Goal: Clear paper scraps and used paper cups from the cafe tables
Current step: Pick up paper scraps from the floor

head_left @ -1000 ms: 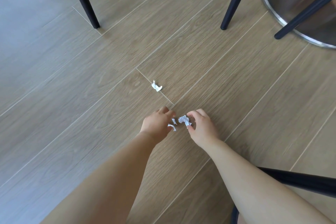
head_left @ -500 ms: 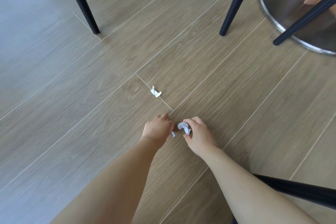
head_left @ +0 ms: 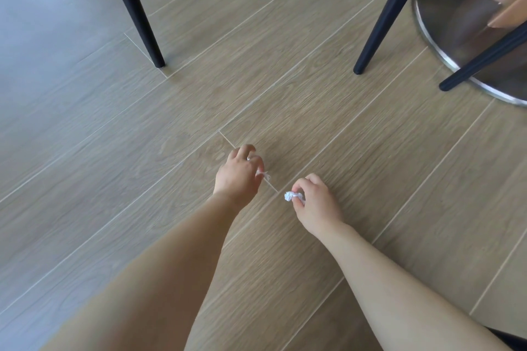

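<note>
Both hands are low over the wood floor (head_left: 142, 168). My left grip (head_left: 238, 177) is curled round a thin paper scrap (head_left: 264, 174), whose long end pokes out to the right. My right grip (head_left: 316, 202) pinches a crumpled paper ball (head_left: 293, 196) at the fingertips; it's too wadded to have a long side. Black chair legs (head_left: 137, 14) stand further out.

Single head view, wide-angle. Looks forward and steeply down at floor (head_left: 114, 179). Near: forearms (head_left: 171, 279) fill lower frame, left hand (head_left: 238, 177), right hand (head_left: 316, 205) mid-frame. Chair legs (head_left: 137, 14), table base (head_left: 445, 45) at top edge.
</note>
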`<state>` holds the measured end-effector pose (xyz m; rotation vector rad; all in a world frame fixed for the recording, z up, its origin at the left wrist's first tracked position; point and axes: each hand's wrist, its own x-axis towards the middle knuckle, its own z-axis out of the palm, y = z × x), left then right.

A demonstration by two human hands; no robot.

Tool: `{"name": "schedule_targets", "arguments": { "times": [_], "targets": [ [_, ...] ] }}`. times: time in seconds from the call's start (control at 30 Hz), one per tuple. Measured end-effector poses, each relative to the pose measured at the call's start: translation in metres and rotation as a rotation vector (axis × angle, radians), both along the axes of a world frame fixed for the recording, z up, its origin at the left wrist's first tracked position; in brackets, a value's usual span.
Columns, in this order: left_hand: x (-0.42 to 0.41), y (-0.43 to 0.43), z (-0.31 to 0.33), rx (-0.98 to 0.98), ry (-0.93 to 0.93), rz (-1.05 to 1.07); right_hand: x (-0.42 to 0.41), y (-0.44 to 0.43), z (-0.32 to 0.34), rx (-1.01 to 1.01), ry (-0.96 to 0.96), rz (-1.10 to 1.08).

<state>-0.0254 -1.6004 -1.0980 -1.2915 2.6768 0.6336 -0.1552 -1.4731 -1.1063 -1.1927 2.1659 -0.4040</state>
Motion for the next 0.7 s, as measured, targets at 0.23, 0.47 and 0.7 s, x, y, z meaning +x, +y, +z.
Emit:
{"name": "schedule_targets", "arguments": {
  "times": [0.23, 0.47, 0.7],
  "targets": [
    [0.004, -0.003, -0.015, 0.139, -0.057, -0.001, 0.002, 0.009, -0.006, 0.036, -0.036, -0.063],
    [0.013, 0.002, -0.014, 0.212, -0.002, 0.054, 0.005, 0.006, -0.002, 0.017, -0.039, -0.111],
    [0.011, 0.001, 0.036, 0.201, 0.082, 0.029, 0.012, -0.013, 0.032, -0.108, -0.028, -0.159]
  ]
}}
